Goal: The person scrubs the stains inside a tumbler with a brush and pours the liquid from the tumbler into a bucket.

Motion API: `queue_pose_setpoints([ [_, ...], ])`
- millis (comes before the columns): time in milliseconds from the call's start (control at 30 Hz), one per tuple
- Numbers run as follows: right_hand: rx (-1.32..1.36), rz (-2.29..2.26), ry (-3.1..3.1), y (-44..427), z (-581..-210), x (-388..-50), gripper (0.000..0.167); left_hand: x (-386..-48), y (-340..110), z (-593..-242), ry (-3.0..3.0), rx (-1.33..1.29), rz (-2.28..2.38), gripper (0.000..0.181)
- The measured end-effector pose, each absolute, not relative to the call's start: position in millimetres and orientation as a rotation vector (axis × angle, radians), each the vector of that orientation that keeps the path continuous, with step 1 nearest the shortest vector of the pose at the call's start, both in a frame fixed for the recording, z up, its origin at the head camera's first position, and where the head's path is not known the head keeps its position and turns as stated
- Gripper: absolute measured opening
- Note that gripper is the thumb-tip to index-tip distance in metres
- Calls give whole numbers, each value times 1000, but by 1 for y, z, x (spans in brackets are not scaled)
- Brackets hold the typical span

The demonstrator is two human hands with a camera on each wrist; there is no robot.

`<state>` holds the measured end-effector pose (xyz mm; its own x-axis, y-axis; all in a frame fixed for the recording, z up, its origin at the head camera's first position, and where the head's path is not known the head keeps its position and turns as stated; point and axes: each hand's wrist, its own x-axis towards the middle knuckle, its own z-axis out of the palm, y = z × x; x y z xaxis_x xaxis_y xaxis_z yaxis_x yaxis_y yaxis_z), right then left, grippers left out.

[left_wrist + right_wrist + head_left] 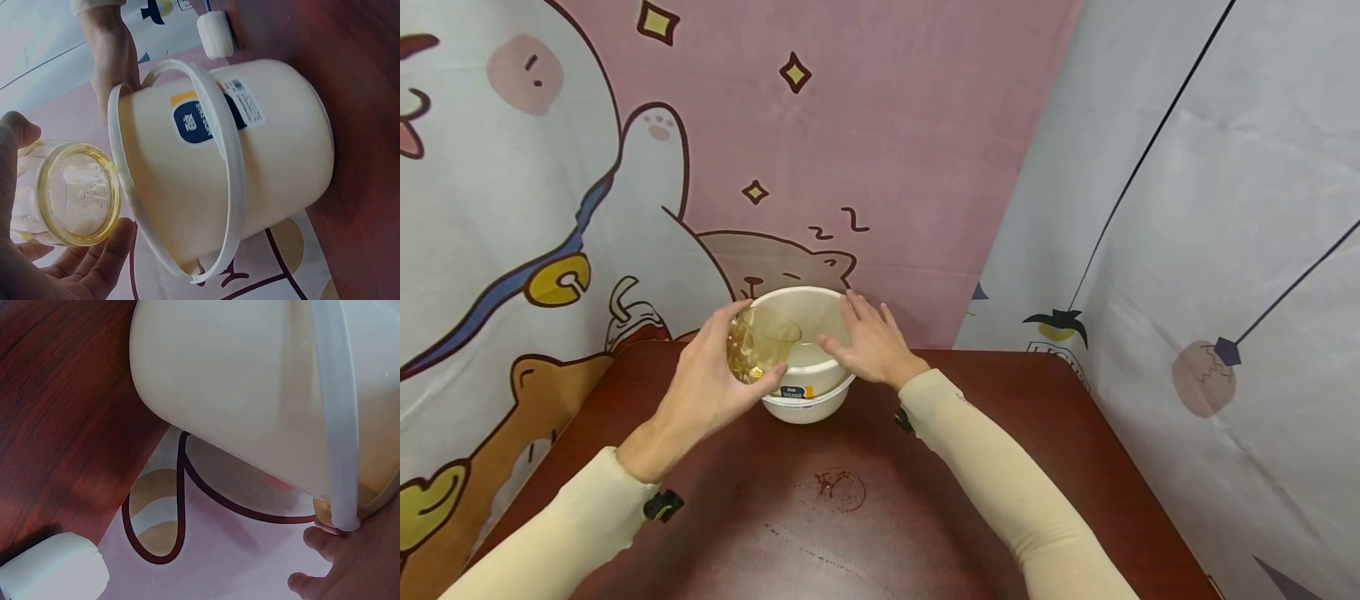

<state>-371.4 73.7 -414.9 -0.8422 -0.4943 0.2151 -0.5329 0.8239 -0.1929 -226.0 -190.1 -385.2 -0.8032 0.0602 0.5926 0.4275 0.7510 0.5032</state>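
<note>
My left hand (707,375) grips a clear yellow glass cup (763,343), thumb on one side and fingers on the other. The cup is tilted at the left rim of a cream plastic bucket (831,382), its round base (81,195) facing the left wrist camera. My right hand (876,346) rests at the bucket's right rim, fingers extended and thumb spread toward the opening. Beside the handle's hinge, some right fingers (322,542) show in the right wrist view. The bucket's white handle (232,162) hangs down its front, near a dark blue label (194,122).
The bucket stands upright at the back of a dark red-brown table (760,500). A white rounded object (215,34) with a blue cord lies close to it. Wet marks (842,490) spot the tabletop in front. Printed cloth (910,167) hangs behind.
</note>
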Motion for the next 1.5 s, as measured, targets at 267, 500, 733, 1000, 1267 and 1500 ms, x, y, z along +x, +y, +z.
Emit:
queue_pose_setpoints([
  [267,810,368,-2830,74,-414,-371,104,-212,-181,-393,-2347,-429,-891,102],
  [500,812,360,-2834,73,-414,-371,102,-199,-171,-401,-2339,-471,-929,101],
  [733,808,394,-2840,74,-415,-370,100,-189,-159,-416,-2373,-527,-937,102],
  [1000,813,407,-2828,73,-415,-370,101,-185,-148,-438,-2412,-587,-940,105],
  [1267,811,397,-2841,73,-413,-370,102,-184,-137,-458,-2499,-617,-944,105],
  [1500,801,398,-2843,73,-413,-370,103,-182,-128,-474,-2569,-648,-987,101],
])
